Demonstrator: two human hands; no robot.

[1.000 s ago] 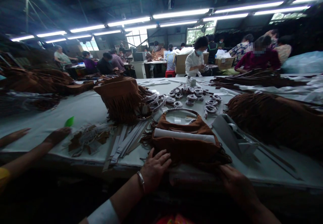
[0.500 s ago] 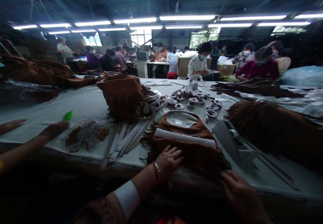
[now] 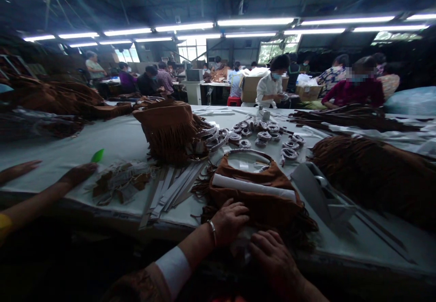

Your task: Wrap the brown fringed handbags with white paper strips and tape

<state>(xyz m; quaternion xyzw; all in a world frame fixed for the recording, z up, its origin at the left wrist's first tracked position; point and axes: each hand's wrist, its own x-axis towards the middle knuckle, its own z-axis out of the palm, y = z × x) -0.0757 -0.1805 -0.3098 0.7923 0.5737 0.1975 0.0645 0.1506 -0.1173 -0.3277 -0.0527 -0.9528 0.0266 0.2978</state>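
A brown fringed handbag [image 3: 262, 204] lies at the table's front edge, its handle pointing away from me and a white roll [image 3: 254, 187] across its top. My left hand [image 3: 230, 222], with a bracelet at the wrist, rests on the bag's near left side, fingers spread. Close to the bag's near edge is my right hand [image 3: 274, 254], its fingers bent together beside some clear plastic [image 3: 241, 245]. Whether those fingers grip the plastic is too dark to tell.
Another person's hand [image 3: 80, 174] with a green piece [image 3: 97, 155] is at the left. Around the bag are flat strips [image 3: 173, 190], a stacked fringed bag [image 3: 166, 129], wrapped coils [image 3: 289, 152], a grey tape dispenser [image 3: 315, 193] and a brown fringed pile [image 3: 371, 179].
My right hand has moved left from the bag's right corner to near my left hand, and its fingers have bent. My left hand stays on the bag. The view has shifted slightly.
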